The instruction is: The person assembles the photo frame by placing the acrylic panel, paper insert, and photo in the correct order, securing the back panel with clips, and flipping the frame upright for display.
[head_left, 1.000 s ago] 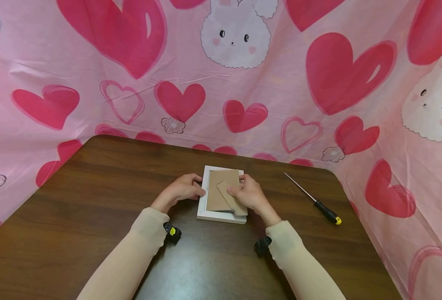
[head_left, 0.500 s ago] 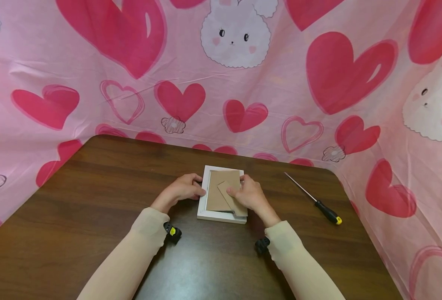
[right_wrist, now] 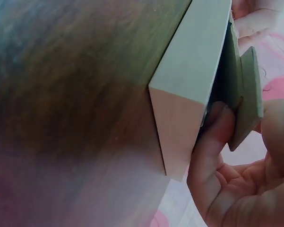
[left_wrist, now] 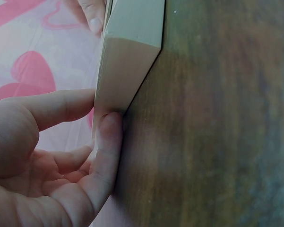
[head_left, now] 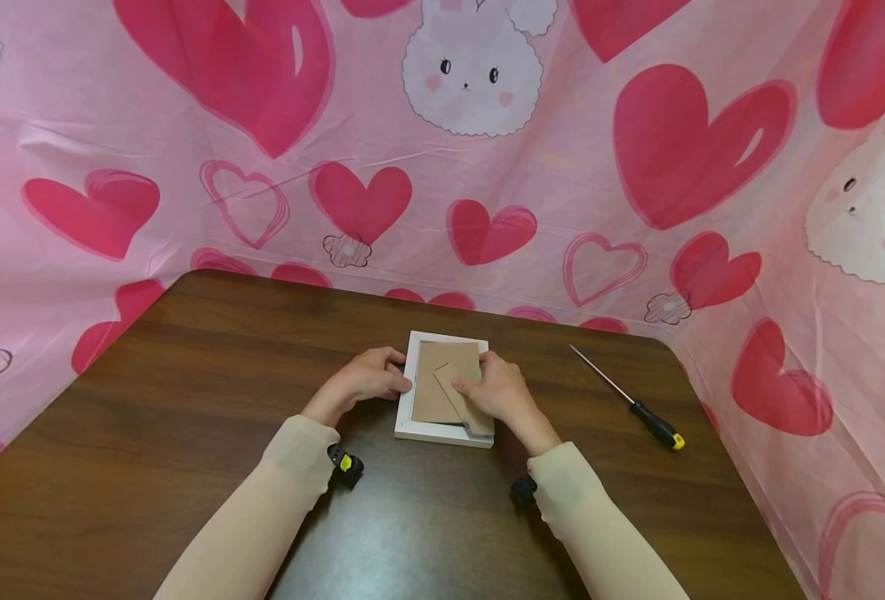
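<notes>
A white picture frame (head_left: 407, 408) lies back side up on the table, its brown backing board (head_left: 429, 396) set in it and tilted, raised along the right side. A narrow easel leg (head_left: 453, 387) lies slantwise over the board. My left hand (head_left: 366, 375) grips the frame's left side; in the left wrist view its thumb is at the upper edge and a finger lies along the outer wall (left_wrist: 120, 71). My right hand (head_left: 506, 387) pinches the backing board, thumb on the leg and a fingertip (right_wrist: 219, 116) under the board, inside the gap above the frame.
A screwdriver (head_left: 628, 398) with a black and yellow handle lies to the right, tip pointing away. The dark wooden table (head_left: 187, 400) ends at the back against a pink cloth (head_left: 382, 108) with hearts and rabbits, which also hangs at both sides.
The backing board has shifted very slightly left and down toward the frame along with my right hand. My left hand, the frame and the screwdriver stay where they were.
</notes>
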Tool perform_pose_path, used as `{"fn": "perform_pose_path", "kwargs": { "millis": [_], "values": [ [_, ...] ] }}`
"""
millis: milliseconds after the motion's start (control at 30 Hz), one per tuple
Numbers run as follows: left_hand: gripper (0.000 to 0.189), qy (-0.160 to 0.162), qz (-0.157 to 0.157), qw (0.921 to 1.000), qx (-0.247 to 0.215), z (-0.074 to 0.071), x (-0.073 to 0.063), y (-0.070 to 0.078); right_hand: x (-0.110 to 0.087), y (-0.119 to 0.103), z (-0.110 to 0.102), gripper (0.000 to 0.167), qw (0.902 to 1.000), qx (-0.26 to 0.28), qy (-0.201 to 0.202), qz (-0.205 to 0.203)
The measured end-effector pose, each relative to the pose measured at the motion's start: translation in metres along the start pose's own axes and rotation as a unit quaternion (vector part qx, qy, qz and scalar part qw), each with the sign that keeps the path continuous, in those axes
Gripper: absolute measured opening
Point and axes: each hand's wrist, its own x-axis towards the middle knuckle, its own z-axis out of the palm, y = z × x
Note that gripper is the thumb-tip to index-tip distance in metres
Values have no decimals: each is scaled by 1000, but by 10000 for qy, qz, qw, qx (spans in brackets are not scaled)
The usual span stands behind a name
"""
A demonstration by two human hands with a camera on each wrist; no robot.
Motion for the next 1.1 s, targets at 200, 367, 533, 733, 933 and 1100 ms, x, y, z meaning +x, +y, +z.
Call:
{"fn": "perform_pose_path", "kwargs": {
  "millis": [200, 367, 533, 733, 933, 1100],
  "values": [
    [57, 31, -49, 10000, -34, 0, 0, 0, -3, -2, -1, 59, 9997, -241, 44, 77],
    [57, 43, -54, 10000, -18, 0, 0, 1, -2, -2, 0, 59, 9993, -362, 108, 73],
    [57, 51, -72, 10000, -5, 0, 0, 1, -2, -3, 0, 61, 9988, -477, 108, -6],
    [57, 34, -36, 10000, 2, 1, 1, 1, -3, -1, 1, 62, 9982, -590, 96, -110],
    [56, 43, -30, 10000, 10, 2, 2, 0, -1, 4, 1, 59, 9981, -517, -43, -327],
    [58, 55, -26, 10000, 65, 2, 2, -1, 2, 9, 2, 57, 9972, -392, -132, -630]
  ]
}}
